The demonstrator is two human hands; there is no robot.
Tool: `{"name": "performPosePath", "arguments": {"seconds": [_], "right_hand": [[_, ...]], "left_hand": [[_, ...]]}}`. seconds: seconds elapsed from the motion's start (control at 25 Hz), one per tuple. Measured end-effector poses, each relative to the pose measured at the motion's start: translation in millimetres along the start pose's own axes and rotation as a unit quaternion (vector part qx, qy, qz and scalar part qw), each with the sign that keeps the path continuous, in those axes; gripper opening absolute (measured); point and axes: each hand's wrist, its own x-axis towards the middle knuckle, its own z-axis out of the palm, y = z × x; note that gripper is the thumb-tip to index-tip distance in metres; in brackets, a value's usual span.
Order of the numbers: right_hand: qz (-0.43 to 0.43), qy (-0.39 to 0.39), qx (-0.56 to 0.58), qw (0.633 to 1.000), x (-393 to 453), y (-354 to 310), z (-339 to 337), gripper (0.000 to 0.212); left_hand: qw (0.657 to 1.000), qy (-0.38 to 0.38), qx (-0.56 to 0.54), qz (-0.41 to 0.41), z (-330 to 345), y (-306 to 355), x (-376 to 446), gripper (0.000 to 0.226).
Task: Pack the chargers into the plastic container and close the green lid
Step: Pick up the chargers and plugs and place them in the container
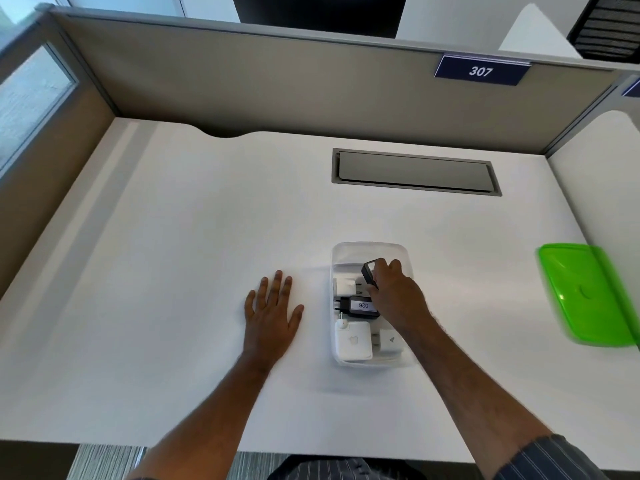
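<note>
A clear plastic container (pixel 370 247) stands on the white desk, right of centre. Inside lie a white square charger (pixel 353 342), a smaller white charger (pixel 390 341), a black charger with a white label (pixel 360 306) and a white plug adapter (pixel 344 286). My right hand (pixel 396 291) is over the container and grips a black charger (pixel 369 271) at its far half. My left hand (pixel 273 311) rests flat on the desk, just left of the container, fingers spread. The green lid (pixel 585 294) lies on the desk at the far right, apart from the container.
A grey cable hatch (pixel 415 173) is set into the desk behind the container. Beige partition walls (pixel 277 81) enclose the desk at the back and left. A sign reading 307 (pixel 481 71) hangs on the back wall. The desk's front edge runs near my body.
</note>
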Motion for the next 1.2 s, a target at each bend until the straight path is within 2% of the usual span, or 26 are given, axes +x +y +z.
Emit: {"name": "performPosePath", "arguments": {"seconds": [0.24,0.48,0.72,0.84,1.0,1.12,1.2], "right_hand": [[0.001,0.001,-0.053,0.999,10.3,-1.1,8.4,0.032],[0.007,-0.04,-0.026,0.999,19.4,-1.8,13.6,0.036],[0.0,-0.047,-0.039,0.998,17.7,-2.1,10.9,0.037],[-0.026,-0.013,-0.033,0.999,12.9,-2.7,2.5,0.033],[-0.1,0.071,0.034,0.992,-0.4,10.9,-7.0,0.029],[-0.128,0.096,0.111,0.981,-10.4,27.8,-5.0,0.029],[-0.143,0.121,0.145,0.971,-16.2,41.8,-4.1,0.029]], "left_hand": [[1.0,-0.006,-0.003,0.006,0.6,-1.5,0.9,0.068],[1.0,-0.011,-0.003,0.002,0.0,-2.0,1.0,0.067],[1.0,-0.016,-0.006,0.002,-2.3,-0.8,0.0,0.067],[0.999,-0.037,-0.02,-0.007,-6.6,0.2,2.0,0.068],[0.997,-0.057,-0.042,-0.026,-17.8,4.6,6.3,0.066],[0.995,-0.044,-0.071,-0.051,-30.1,12.0,10.1,0.06],[0.993,-0.005,-0.102,-0.062,-41.3,22.3,13.2,0.053]]}}
